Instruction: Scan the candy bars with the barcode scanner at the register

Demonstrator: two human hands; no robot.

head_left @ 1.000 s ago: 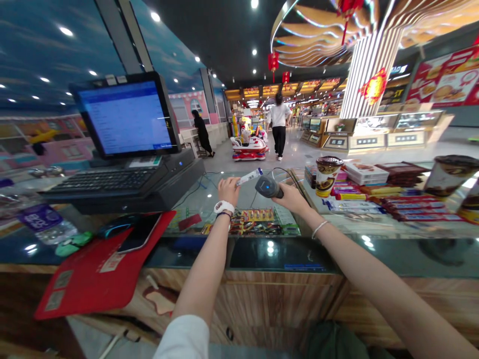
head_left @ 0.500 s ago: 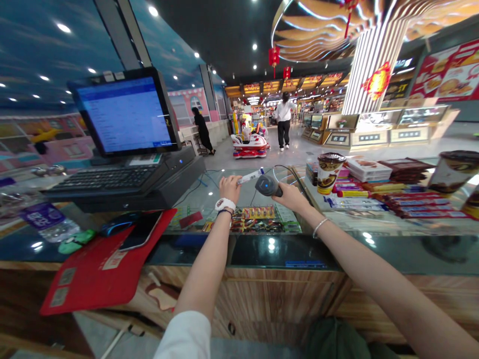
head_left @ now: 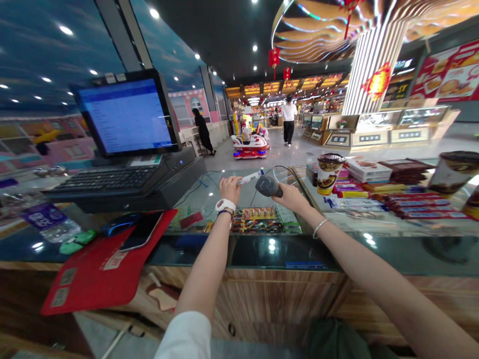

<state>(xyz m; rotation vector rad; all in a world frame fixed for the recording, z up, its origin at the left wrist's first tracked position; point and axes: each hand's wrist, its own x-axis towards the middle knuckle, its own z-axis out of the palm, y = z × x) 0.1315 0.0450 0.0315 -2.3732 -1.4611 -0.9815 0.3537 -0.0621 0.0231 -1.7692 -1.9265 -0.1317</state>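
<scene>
My left hand (head_left: 229, 188), with a white watch on its wrist, is closed on one end of a slim white-and-blue packet (head_left: 250, 177). The packet's other end points right, towards the head of a dark grey barcode scanner (head_left: 267, 185). My right hand (head_left: 290, 195) is wrapped round the scanner's handle, a bracelet on that forearm. Both hands are above the glass counter (head_left: 217, 199). Under the glass, several colourful small packs (head_left: 258, 219) lie in rows. What is printed on the white packet is too small to read.
On the left stand a monitor (head_left: 125, 114) and keyboard (head_left: 101, 179); a phone (head_left: 142, 231) lies on a red mat (head_left: 101, 279). To the right are a Dove cup (head_left: 329, 173), blue-white packets (head_left: 355, 203) and red bars (head_left: 419, 205). A person (head_left: 289, 119) walks beyond the counter.
Both hands, the packet and the scanner have hardly moved. The blue light on the scanner head no longer shows. In the background, the person in white has shifted slightly right.
</scene>
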